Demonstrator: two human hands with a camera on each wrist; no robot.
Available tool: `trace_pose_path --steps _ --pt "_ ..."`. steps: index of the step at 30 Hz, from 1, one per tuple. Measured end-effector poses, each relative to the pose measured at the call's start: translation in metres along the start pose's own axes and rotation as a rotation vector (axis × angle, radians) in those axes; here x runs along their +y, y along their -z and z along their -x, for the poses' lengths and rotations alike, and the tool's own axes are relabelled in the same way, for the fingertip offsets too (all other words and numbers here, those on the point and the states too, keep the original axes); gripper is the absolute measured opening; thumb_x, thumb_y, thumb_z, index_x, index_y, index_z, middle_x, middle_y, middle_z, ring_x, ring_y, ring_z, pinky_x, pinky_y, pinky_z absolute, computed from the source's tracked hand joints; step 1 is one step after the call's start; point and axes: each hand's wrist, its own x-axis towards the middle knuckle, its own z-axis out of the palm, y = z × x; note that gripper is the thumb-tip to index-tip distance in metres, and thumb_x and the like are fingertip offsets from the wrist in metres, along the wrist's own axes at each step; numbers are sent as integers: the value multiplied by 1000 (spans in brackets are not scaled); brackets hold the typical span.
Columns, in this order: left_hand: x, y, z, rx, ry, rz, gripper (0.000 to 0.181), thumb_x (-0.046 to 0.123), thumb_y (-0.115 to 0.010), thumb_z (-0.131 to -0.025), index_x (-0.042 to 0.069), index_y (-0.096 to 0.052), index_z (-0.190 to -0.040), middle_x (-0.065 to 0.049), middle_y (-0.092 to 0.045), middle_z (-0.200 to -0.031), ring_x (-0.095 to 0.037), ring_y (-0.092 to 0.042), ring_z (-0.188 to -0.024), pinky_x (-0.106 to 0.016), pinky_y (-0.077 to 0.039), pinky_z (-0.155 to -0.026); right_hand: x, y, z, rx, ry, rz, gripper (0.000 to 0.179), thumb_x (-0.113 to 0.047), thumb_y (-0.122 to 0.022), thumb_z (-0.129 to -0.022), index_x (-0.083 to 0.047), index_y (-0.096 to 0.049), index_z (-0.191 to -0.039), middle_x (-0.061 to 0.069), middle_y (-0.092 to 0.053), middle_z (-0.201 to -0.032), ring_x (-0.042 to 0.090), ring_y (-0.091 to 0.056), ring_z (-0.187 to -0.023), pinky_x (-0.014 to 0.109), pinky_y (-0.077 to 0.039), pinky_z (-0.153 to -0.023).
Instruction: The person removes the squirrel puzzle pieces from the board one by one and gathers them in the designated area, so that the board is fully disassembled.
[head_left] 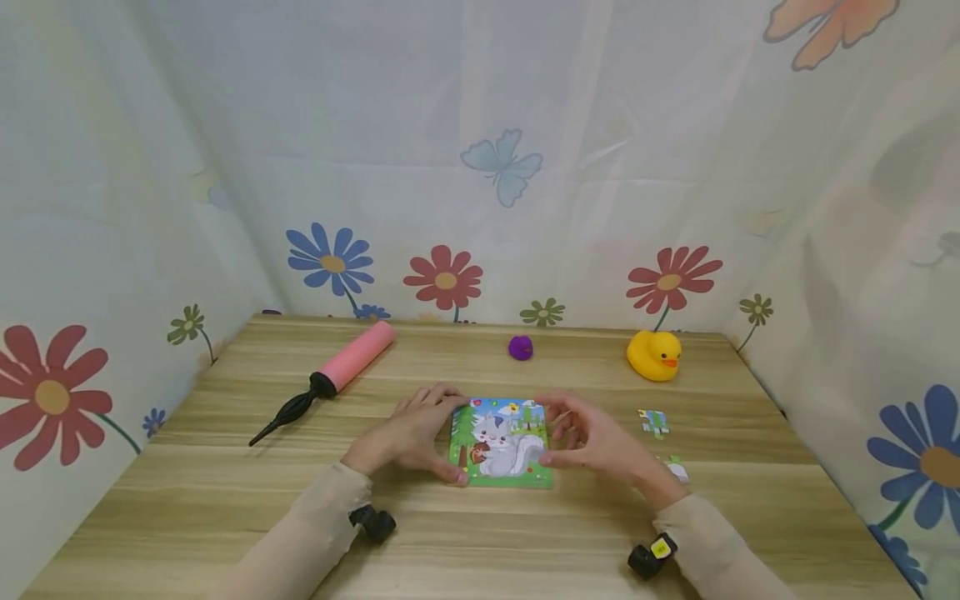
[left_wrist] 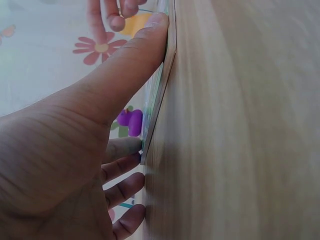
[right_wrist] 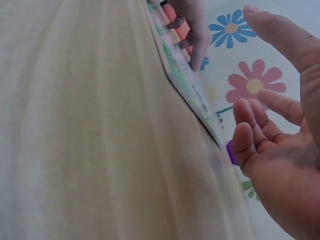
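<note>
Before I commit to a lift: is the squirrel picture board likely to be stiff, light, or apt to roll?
The squirrel picture board is probably stiff, as its edges look straight in the head view. It is likely light, being thin for its width. Its flat, squarish shape should slide rather than roll if pushed.

The puzzle (head_left: pixel 498 437) lay on the table (head_left: pixel 465 550), between the left hand (head_left: pixel 408 437) at its left edge and the right hand (head_left: pixel 600 442) by its right. Farther back on the left lay a pump (head_left: pixel 362 357), nozzle toward the front. Behind the puzzle sat a toy duck (head_left: pixel 521 347); right of that, a second toy duck (head_left: pixel 651 358). Before the latter lay two loose pieces (head_left: pixel 655 422), one nearer the front. A curtain (head_left: pixel 420 192) hung behind everything.
</note>
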Motion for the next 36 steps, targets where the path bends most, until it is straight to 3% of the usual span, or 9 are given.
trace_pose_path --steps 9,19,32,36 --pt "0 1 1 0 -15 -2 124 65 -100 -74 12 -43 -170 -12 -39 -172 -38 -34 -159 -69 -29 -128 10 -11 0 -68 -33 -72 83 -20 -92 -93 1 -49 -162 23 -58 -133 31 -59 -103 26 -56 -85" --pt "3 1 1 0 -4 1 124 64 -100 -74 12 -43 -170 -13 -38 -173 -39 -33 -159 -69 -26 -130 14 -16 -1 -88 -23 -23 77 -21 -92 -93 2 -55 -157 19 -59 -124 27 -57 -101 24 -54 -84" --pt "1 1 0 -2 9 7 125 66 -100 -73 13 -44 -170 -11 -38 -173 -38 -32 -160 -69 -26 -131 12 -22 -1 -44 -31 200 66 -31 -97 -90 -12 -69 -146 8 -53 -113 19 -52 -94 23 -48 -80" --pt "2 1 0 -8 12 5 125 66 -100 -73 13 -43 -171 -10 -37 -174 -38 -32 -160 -69 -26 -131 10 -24 0 -42 -22 223 59 -31 -97 -90 -14 -73 -141 7 -53 -112 19 -52 -94 23 -48 -80"
